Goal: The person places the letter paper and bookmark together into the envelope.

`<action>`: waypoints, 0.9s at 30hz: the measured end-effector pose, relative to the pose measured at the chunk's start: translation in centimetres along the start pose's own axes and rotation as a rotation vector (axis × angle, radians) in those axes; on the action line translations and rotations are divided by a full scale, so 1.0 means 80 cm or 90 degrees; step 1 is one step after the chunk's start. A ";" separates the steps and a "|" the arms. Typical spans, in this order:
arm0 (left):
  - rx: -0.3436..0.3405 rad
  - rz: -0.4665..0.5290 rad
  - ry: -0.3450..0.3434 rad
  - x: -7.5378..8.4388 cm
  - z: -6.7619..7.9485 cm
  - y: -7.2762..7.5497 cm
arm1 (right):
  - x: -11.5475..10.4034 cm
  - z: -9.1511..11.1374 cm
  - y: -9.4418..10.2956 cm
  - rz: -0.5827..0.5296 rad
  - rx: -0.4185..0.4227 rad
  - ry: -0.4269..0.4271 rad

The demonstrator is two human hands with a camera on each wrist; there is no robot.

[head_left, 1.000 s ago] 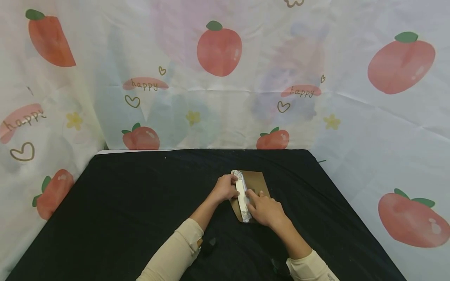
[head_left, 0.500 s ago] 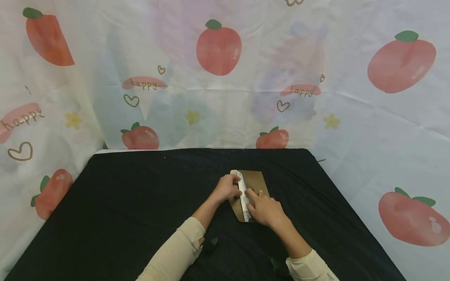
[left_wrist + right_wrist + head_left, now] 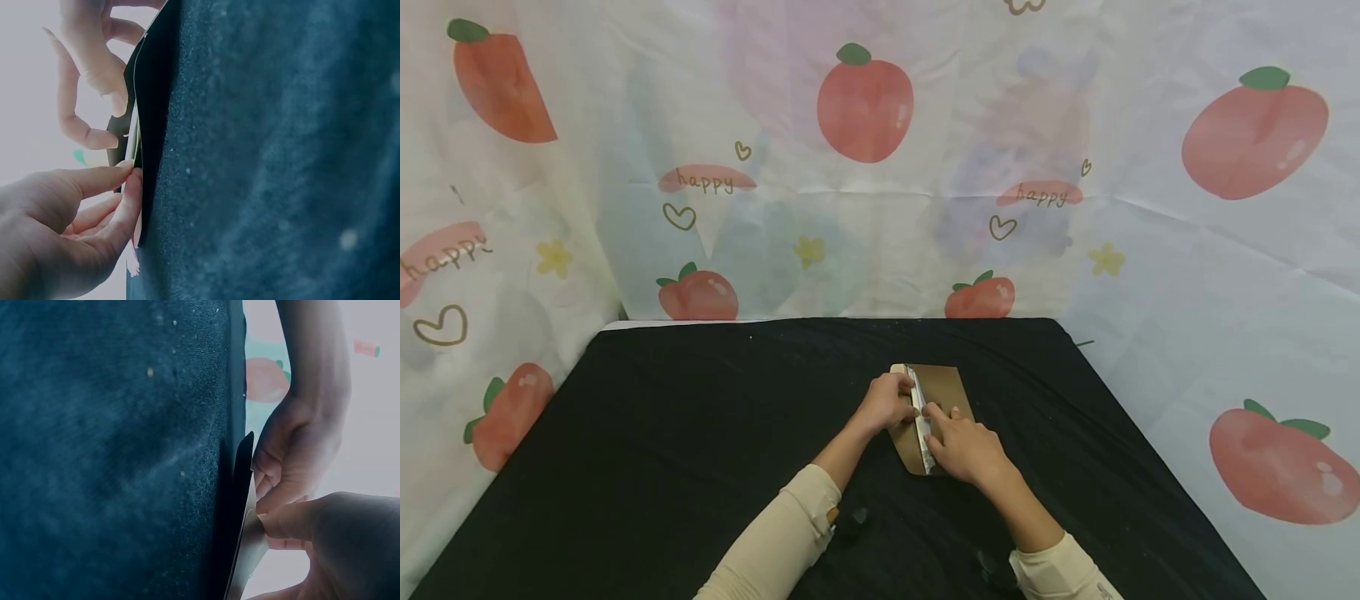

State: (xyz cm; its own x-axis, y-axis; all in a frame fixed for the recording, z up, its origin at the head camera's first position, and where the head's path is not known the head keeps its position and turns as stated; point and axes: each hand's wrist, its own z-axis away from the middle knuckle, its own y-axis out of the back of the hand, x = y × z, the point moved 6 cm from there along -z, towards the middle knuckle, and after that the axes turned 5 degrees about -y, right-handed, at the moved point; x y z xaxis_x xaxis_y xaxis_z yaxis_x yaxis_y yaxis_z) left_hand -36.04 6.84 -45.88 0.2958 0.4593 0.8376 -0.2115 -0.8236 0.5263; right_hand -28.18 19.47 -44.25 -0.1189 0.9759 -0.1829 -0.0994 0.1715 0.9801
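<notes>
A flat brown card-like sheet (image 3: 943,387) with cut corners lies on the black cloth. Along its left part runs a narrow pale paper strip (image 3: 925,433), its ends faintly patterned. My left hand (image 3: 886,402) pinches the strip's left edge between thumb and fingers, which the left wrist view shows close up on the left hand (image 3: 69,231). From the other side, my right hand (image 3: 966,446) presses its index finger and thumb down along the strip. In the right wrist view the brown sheet (image 3: 245,550) appears edge-on, with the right hand (image 3: 356,537) touching it. Whether the strip is attached cannot be told.
A black cloth (image 3: 715,433) covers the table. White fabric (image 3: 880,233) printed with fruit, hearts and flowers hangs behind and along both sides. Small dark objects, indistinct, show beside the left forearm (image 3: 850,521) and right forearm (image 3: 992,571).
The pale strip has turned up and over toward the right, showing a narrower face. My left fingers have shifted slightly right with it. The right hand has stayed almost still.
</notes>
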 end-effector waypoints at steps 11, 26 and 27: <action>0.032 -0.059 -0.001 0.002 0.003 0.011 | -0.001 0.000 -0.002 0.017 -0.003 -0.004; -0.031 -0.160 -0.048 0.016 0.047 0.076 | -0.001 0.006 -0.007 0.037 -0.003 -0.020; -0.031 -0.174 -0.047 0.015 0.053 0.083 | -0.001 0.006 -0.007 0.035 -0.003 -0.023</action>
State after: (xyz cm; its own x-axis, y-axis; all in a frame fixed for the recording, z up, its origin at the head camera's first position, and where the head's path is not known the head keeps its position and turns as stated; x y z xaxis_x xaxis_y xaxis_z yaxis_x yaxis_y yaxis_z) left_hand -33.18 0.53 -42.04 0.4141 0.6350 0.6521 -0.1591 -0.6549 0.7388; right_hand -27.65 19.36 -44.75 -0.0893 0.9881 -0.1254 -0.0981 0.1165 0.9883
